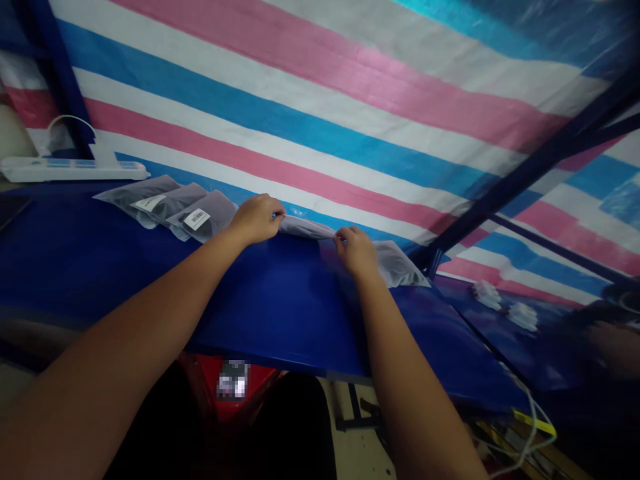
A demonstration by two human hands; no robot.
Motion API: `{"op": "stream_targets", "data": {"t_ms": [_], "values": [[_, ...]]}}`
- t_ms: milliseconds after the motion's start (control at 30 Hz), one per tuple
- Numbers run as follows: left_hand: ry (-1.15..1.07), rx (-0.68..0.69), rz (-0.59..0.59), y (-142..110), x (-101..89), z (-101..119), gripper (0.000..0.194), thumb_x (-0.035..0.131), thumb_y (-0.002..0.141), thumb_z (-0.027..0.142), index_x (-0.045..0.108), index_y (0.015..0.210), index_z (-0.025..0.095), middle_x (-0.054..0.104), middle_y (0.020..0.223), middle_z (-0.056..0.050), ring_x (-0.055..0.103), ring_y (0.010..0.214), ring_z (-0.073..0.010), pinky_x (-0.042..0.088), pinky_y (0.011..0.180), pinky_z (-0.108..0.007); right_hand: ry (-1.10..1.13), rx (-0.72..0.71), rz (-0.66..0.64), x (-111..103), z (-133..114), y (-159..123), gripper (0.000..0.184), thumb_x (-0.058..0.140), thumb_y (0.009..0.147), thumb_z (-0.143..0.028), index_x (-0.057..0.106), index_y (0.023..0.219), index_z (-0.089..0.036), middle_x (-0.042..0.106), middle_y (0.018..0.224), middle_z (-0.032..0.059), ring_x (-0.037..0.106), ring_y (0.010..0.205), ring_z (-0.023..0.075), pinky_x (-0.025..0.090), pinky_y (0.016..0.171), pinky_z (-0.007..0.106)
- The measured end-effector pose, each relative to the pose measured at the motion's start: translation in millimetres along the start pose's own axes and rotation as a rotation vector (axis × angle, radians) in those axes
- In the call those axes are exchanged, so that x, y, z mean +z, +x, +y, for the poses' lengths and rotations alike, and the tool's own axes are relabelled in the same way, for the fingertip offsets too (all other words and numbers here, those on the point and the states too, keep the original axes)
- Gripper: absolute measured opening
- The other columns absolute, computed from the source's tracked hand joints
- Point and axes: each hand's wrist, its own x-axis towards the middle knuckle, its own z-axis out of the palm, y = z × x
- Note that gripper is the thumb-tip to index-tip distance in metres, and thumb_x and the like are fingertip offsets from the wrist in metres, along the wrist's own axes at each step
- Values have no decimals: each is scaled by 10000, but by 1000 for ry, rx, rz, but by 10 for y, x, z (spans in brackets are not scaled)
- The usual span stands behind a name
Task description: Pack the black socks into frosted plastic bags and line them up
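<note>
In the head view, the left hand (257,219) and right hand (357,252) pinch opposite ends of a bag (309,228) at the table's back. Three overlapping bags (175,201) lie to the left, the nearest partly behind the left hand; a further bag (400,262) lies beside the right. A power strip (75,169) sits far left. Behind the blue table (290,303) hangs a striped sheet (280,127). One label (196,219) carries a barcode, its print too small to read.

Left hand (259,219) and right hand (359,250) bare, forearms (165,327) bare too, black legwear (297,427) over both thighs below the table's (280,313) near edge.
</note>
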Motion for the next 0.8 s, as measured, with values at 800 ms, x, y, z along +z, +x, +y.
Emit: {"op": "stream_targets", "data": {"t_ms": [800], "values": [[53,54,-64,-40,18,36,186,514,867,251,684,918,196,704,962,-74,602,949,-234,435,848,-366,78,55,30,104,132,-4,208,537,855,-239,701,972,-190,617,980,118,555,956,273,424,797,360]]}}
